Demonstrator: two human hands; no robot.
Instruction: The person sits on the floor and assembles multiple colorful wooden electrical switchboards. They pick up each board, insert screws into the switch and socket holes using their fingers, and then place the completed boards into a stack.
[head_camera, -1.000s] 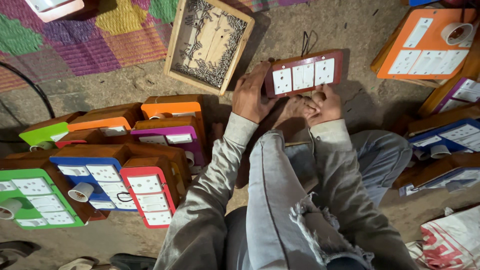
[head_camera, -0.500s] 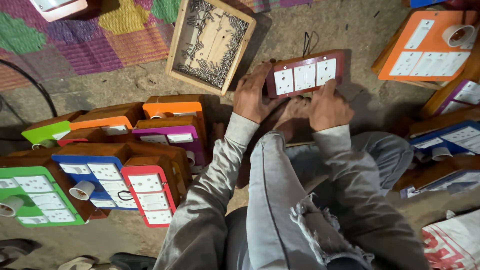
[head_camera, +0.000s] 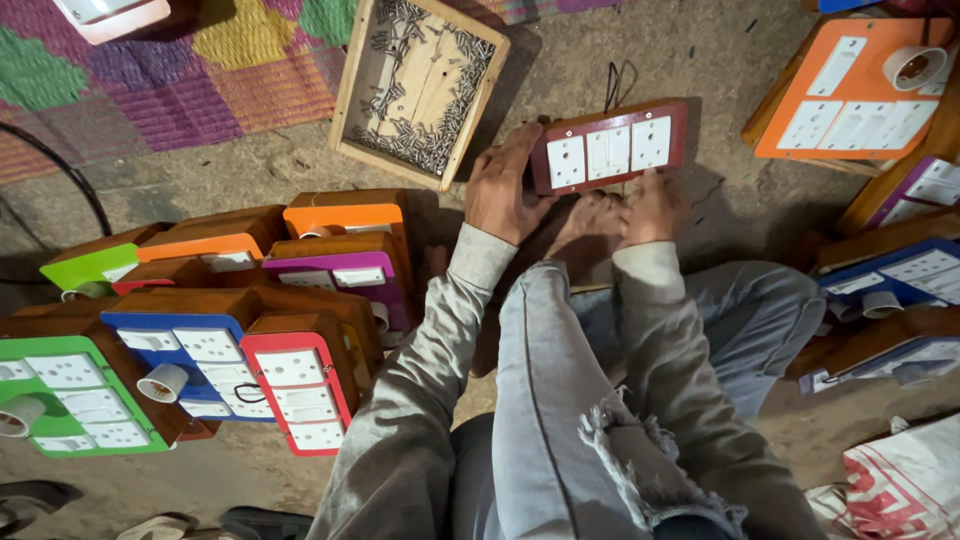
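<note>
Grey sleeves and torn jeans fill the near view; past your knee, your left hand (head_camera: 505, 190) has its fingers curled round the left end of the maroon switch board (head_camera: 610, 147), while your right hand (head_camera: 650, 205) grips its lower edge. The board stands on the dirt floor (head_camera: 720, 90). Farther left lies a wooden tray of screws (head_camera: 420, 85).

Bare ground lies open right of my dark red wooden switch board (head_camera: 610, 147); the screw-filled wooden tray (head_camera: 420, 85) crowds its left.
</note>
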